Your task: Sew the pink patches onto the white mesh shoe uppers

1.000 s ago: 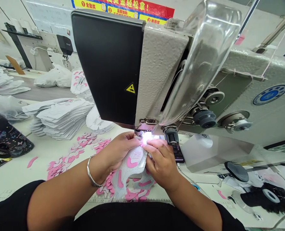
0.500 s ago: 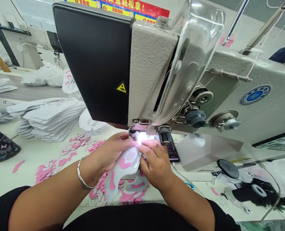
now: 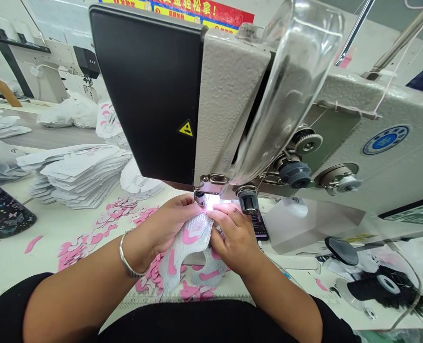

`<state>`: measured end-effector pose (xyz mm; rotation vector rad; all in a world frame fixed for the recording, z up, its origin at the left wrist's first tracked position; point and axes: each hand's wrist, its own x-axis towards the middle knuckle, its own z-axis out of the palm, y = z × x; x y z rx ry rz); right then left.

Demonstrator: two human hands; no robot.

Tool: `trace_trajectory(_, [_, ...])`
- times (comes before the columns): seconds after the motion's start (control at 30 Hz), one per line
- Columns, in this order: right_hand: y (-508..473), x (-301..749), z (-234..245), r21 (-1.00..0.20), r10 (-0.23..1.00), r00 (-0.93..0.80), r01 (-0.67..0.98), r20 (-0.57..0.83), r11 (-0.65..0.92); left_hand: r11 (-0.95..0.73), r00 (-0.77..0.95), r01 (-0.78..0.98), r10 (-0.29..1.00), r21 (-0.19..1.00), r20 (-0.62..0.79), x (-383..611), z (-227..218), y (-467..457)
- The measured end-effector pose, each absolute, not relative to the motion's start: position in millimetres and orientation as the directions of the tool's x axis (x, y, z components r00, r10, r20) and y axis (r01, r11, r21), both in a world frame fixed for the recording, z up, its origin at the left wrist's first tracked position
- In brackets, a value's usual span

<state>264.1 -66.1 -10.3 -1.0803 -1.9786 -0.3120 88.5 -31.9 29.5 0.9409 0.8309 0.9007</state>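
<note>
Just by the presser foot (image 3: 200, 196), my left hand (image 3: 168, 224) and right hand (image 3: 232, 238) pinch the pink-patched mesh shoe upper (image 3: 177, 252) between their fingers; if a fingertip slips forward, the foot could catch it.

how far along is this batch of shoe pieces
Done, it seems: the stacked white panels beside the sewing machine. In hand: a white mesh shoe upper with pink overlays, held by the left hand and right hand at the presser foot. Left: the loose pink cut pieces on the table, apparently unattached.
</note>
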Motion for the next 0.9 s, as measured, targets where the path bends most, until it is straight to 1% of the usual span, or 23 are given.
trace_trajectory(0.3, [-65, 272, -2, -0.204, 0.641, -0.327, 0.765, 0.694, 0.611, 0.344, 0.416, -0.252, 0.882, 0.904, -0.220, 81, 26, -39])
trace_trajectory(0.37, [-65, 273, -2, -0.207, 0.647, -0.329, 0.765, 0.688, 0.609, 0.369, 0.478, -0.242, 0.850, 0.897, -0.221, 75, 21, -41])
trace_trajectory(0.47, [-64, 273, -2, -0.203, 0.652, -0.337, 0.767, 0.679, 0.608, 0.428, 0.608, -0.242, 0.766, 0.871, -0.208, 64, 16, -44])
trace_trajectory(0.53, [-64, 273, -2, -0.201, 0.654, -0.339, 0.768, 0.676, 0.608, 0.462, 0.647, -0.228, 0.730, 0.857, -0.222, 57, 15, -45])
trace_trajectory(0.63, [-65, 271, 0, -0.211, 0.659, -0.331, 0.770, 0.675, 0.602, 0.471, 0.649, -0.197, 0.720, 0.860, -0.245, 49, 14, -45])
trace_trajectory(0.9, [-67, 268, 1, -0.208, 0.682, -0.318, 0.795, 0.658, 0.571, 0.427, 0.635, -0.182, 0.739, 0.885, -0.226, 40, 11, -36])
